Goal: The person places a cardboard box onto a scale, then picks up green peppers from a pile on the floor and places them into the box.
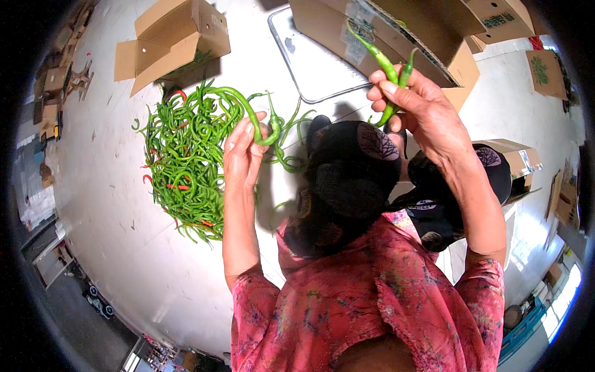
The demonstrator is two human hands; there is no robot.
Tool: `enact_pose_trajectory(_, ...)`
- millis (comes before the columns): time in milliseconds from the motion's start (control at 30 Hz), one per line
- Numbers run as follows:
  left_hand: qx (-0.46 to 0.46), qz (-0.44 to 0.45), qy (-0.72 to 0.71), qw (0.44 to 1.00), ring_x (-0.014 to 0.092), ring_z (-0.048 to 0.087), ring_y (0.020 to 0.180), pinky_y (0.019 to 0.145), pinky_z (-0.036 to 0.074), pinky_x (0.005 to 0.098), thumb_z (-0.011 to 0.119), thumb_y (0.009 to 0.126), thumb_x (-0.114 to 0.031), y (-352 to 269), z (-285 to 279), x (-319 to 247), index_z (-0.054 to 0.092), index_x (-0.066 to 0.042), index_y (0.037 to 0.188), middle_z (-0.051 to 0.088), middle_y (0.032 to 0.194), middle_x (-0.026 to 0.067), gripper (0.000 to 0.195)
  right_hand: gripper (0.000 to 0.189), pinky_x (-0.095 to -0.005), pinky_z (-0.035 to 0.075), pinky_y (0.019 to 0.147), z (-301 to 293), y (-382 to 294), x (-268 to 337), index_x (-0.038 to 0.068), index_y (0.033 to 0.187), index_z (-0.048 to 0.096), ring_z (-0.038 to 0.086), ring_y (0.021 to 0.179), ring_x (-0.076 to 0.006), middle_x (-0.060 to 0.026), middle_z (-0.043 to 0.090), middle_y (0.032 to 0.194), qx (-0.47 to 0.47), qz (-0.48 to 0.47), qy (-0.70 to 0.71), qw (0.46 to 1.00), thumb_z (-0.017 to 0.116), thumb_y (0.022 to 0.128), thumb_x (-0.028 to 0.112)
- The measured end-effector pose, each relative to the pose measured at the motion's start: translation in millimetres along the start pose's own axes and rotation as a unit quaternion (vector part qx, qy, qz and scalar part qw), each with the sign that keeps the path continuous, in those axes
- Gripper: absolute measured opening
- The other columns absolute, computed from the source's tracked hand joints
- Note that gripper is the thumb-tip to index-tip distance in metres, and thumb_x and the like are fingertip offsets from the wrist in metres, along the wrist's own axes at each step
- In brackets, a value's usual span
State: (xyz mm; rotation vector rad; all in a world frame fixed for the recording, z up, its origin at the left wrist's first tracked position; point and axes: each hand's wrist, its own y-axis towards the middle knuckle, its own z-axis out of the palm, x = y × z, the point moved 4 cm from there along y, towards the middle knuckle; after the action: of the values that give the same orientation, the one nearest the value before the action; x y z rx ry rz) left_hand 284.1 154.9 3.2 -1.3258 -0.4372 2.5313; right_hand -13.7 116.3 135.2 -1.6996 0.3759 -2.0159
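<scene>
My left hand (pixel 244 149) grips a long, curled green chili pepper (pixel 248 109) between thumb and fingers, at the right edge of a big heap of green chili peppers (pixel 186 153) on the pale floor. A few red peppers (pixel 178 187) show in that heap. My right hand (pixel 413 100) is raised in front of a cardboard box and pinches a few green chili peppers (pixel 383 60), whose thin tips point up and away from me. Some loose green peppers (pixel 290 162) lie on the floor between the heap and my knee.
An open cardboard box (pixel 169 44) stands beyond the heap. A white tray with a dark rim (pixel 297 83) lies at the front, partly under a large open cardboard box (pixel 334 28). Another box (pixel 511 156) is beside my leg at right. My knees in dark patterned trousers (pixel 353 172) are between my arms.
</scene>
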Motion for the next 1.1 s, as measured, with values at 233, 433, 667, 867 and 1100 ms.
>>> enact_pose_trajectory(233, 0.051, -0.001, 0.011, 0.999, 0.011, 0.055, 0.076, 0.068, 0.045, 0.0228, 0.056, 0.096, -0.016, -6, 55, -18, 0.056, 0.01, 0.119, 0.06, 0.087, 0.006, 0.035, 0.026, -0.0211, 0.045, 0.064, -1, -1, 0, 0.004, 0.115, 0.058, 0.06, 0.087, -0.0086, -0.0038, 0.066, 0.097, 0.014, -0.002, -0.011, 1.0, 0.056, 0.096, 0.021)
enact_pose_trajectory(433, 0.068, -0.002, 0.052, 0.996, 0.011, 0.053, 0.072, 0.065, 0.043, 0.0218, 0.055, 0.096, -0.018, -3, 105, -30, 0.059, 0.01, 0.114, 0.059, 0.083, 0.0062, 0.034, 0.027, -0.0226, 0.045, 0.066, 3, -3, 3, 0.007, 0.114, 0.059, 0.059, 0.088, -0.0078, -0.0034, 0.066, 0.099, 0.042, -0.028, -0.037, 0.998, 0.059, 0.095, 0.025)
enact_pose_trajectory(667, 0.156, 0.003, 0.125, 0.98, 0.009, 0.043, 0.062, 0.056, 0.035, 0.0224, 0.055, 0.096, -0.022, 6, 154, -36, 0.061, 0.006, 0.105, 0.055, 0.074, 0.0028, 0.03, 0.032, -0.0179, 0.044, 0.068, 0, -7, 5, 0.006, 0.114, 0.06, 0.057, 0.085, -0.0033, 0.001, 0.064, 0.099, 0.094, -0.059, 0.053, 0.992, 0.066, 0.09, 0.026)
enact_pose_trajectory(867, 0.188, -0.005, 0.255, 0.948, 0.007, 0.046, 0.061, 0.056, 0.035, 0.0213, 0.058, 0.094, -0.025, 8, 184, -39, 0.065, 0.002, 0.095, 0.055, 0.071, 0.0, 0.027, 0.036, -0.0192, 0.041, 0.068, 1, -12, 17, 0.007, 0.114, 0.062, 0.054, 0.081, -0.0047, 0.0033, 0.062, 0.093, 0.108, -0.079, 0.097, 0.986, 0.073, 0.085, 0.024)
enact_pose_trajectory(1100, 0.142, 0.056, 0.308, 0.939, 0.007, 0.052, 0.063, 0.059, 0.041, 0.0212, 0.058, 0.095, -0.023, 10, 185, -46, 0.069, -0.001, 0.102, 0.064, 0.078, 0.0033, 0.025, 0.033, -0.02, 0.035, 0.064, -14, -7, 15, 0.01, 0.108, 0.062, 0.049, 0.076, -0.0038, 0.0034, 0.062, 0.089, 0.054, -0.162, 0.07, 0.983, 0.07, 0.086, 0.032)
